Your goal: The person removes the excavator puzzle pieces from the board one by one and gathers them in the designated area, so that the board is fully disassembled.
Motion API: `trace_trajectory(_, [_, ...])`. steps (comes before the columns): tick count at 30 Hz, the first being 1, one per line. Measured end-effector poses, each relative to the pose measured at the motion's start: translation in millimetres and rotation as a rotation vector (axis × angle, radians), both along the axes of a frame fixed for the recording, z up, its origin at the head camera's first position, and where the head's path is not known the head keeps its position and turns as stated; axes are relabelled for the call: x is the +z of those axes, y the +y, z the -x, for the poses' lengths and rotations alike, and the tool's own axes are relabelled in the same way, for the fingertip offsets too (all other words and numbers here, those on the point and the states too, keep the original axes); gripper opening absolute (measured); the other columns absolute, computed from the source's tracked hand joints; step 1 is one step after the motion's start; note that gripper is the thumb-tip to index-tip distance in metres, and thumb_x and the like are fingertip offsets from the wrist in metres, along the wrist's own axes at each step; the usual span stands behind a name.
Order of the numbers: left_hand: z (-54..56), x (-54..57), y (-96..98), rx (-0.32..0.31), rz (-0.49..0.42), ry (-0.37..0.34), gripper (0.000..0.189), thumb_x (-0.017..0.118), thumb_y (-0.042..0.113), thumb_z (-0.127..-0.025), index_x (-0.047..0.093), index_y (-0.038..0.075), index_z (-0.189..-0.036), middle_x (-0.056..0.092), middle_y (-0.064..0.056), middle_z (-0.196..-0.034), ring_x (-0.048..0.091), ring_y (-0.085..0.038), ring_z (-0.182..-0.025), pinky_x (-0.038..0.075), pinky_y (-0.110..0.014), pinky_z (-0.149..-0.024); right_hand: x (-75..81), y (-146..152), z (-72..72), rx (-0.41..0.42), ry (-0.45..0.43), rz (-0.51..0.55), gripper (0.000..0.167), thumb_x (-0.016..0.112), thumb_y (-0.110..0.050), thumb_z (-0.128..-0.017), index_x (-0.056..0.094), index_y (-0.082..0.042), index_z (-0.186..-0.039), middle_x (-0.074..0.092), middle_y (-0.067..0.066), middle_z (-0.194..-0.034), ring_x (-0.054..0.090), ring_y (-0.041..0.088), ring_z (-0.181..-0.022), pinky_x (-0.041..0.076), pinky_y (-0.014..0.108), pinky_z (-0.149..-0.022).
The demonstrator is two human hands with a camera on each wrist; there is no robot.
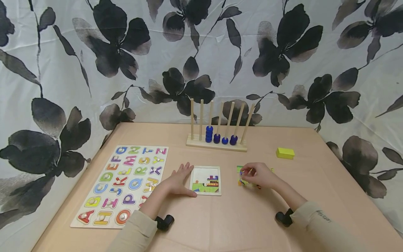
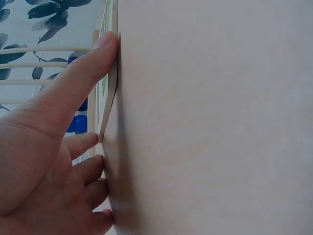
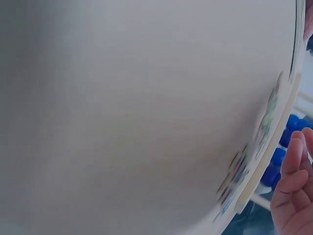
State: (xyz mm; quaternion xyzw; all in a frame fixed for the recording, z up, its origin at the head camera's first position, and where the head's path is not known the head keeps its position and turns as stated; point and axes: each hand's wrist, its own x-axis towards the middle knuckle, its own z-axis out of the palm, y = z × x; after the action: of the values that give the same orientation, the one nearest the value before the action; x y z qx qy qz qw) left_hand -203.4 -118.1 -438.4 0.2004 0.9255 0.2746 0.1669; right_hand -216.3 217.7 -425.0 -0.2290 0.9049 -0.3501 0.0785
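A small white-framed picture puzzle [image 1: 206,171] lies mid-table, with several colourful pieces fitted along its lower part. My left hand [image 1: 177,182] steadies it at the left side, fingers spread; in the left wrist view the thumb [image 2: 105,46] touches the frame's edge. To the right of the puzzle, my right hand [image 1: 259,174] hovers over loose puzzle pieces [image 1: 239,169] and hides most of them. Its fingers are loosely bent, and no piece shows between them in the right wrist view, where the loose pieces [image 3: 239,171] lie on the table apart from the hand.
On the left lies an alphabet peg board [image 1: 108,192] with colourful letters. Behind the puzzle stands a wooden peg rack [image 1: 217,145] with blue beads on some of its rods. A yellow block [image 1: 285,153] sits at the back right. A floral cloth [image 1: 220,52] hangs behind the table.
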Motion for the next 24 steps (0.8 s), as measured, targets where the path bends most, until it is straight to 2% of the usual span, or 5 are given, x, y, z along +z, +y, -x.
trace_trajectory(10, [-0.4,1.4,0.2,0.000,-0.005,-0.007,0.107,0.081,0.041,-0.064,0.023,0.000,-0.144,0.012,-0.020,-0.150,0.005,-0.038,-0.137,0.007,-0.056,-0.107,0.4,-31,3.5,-0.007,-0.018,0.027,0.024,0.070,-0.014,-0.079,0.066,-0.004,-0.100,0.058,-0.003,-0.079,0.053,0.014,-0.068,0.046,0.022,-0.054])
trace_trajectory(19, [0.0,0.9,-0.1,0.000,-0.008,-0.008,0.106,0.080,0.041,-0.065,0.023,0.000,-0.143,0.012,-0.020,-0.150,0.005,-0.038,-0.137,0.007,-0.056,-0.107,5.6,-60,4.5,0.005,-0.049,0.047,0.028,0.072,-0.013,-0.077,0.065,-0.003,-0.102,0.058,0.000,-0.083,0.052,0.015,-0.068,0.043,0.023,-0.049])
trace_trajectory(24, [0.1,0.5,0.3,0.003,-0.012,-0.013,0.106,0.081,0.041,-0.064,0.022,0.000,-0.144,0.012,-0.020,-0.150,0.005,-0.037,-0.137,0.006,-0.056,-0.107,7.4,-74,6.4,-0.002,-0.065,0.042,0.029,0.074,-0.013,-0.076,0.065,-0.004,-0.102,0.059,0.001,-0.084,0.052,0.015,-0.068,0.042,0.022,-0.051])
